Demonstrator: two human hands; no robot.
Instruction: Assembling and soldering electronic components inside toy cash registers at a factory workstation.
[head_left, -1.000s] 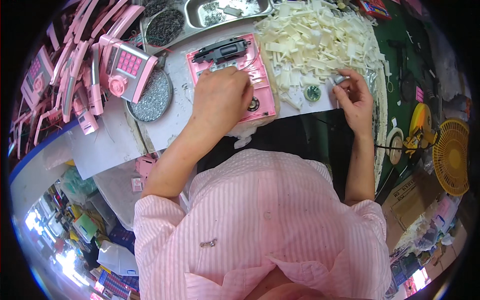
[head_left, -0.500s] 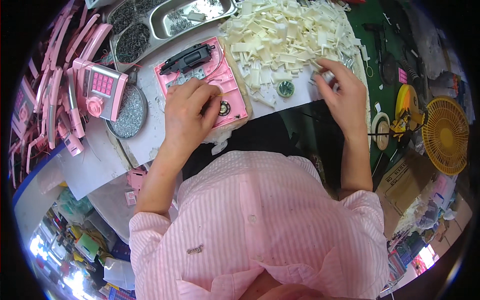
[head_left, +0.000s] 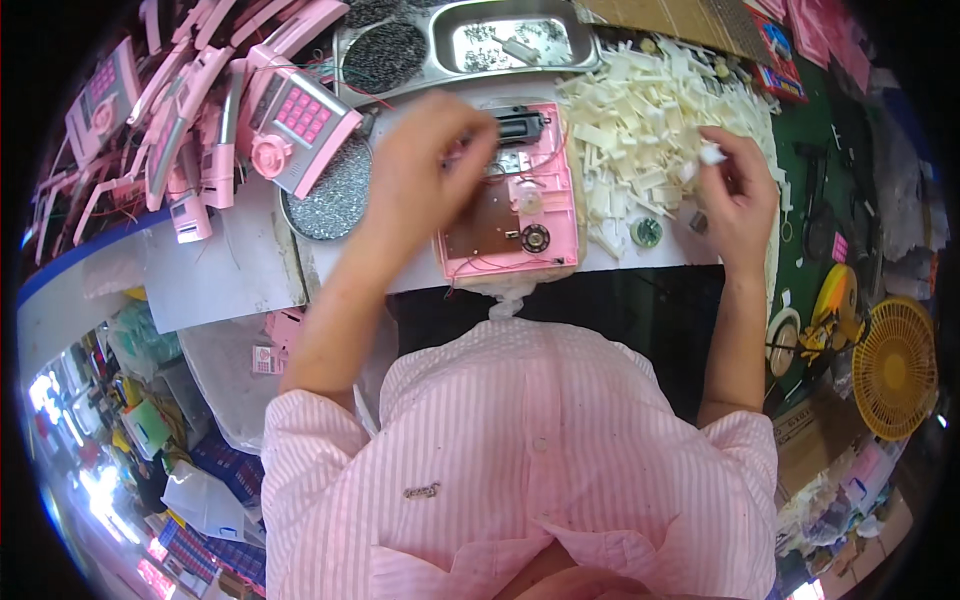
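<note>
In the head view, a white worktop fills the middle of a crowded workroom, with a green surface to the right, a yellow round grille beyond my right forearm and plastic bins at lower left. Pink keypad panels crowd the left side; a dish of small metal bits, a steel tray and a heap of cream plastic pieces ring the work.

The open pink casing lies in front of me on a pale pad, its long axis running away from my body, the far end tipped slightly left. A black part sits at that far end, a small round speaker at the near one.

My left grip, blurred, hangs over the casing's far left portion, fingers curled; whether it holds anything I cannot tell. My right grip, well to the casing's right and by the heap's edge, pinches a small white piece between thumb and forefinger.
</note>
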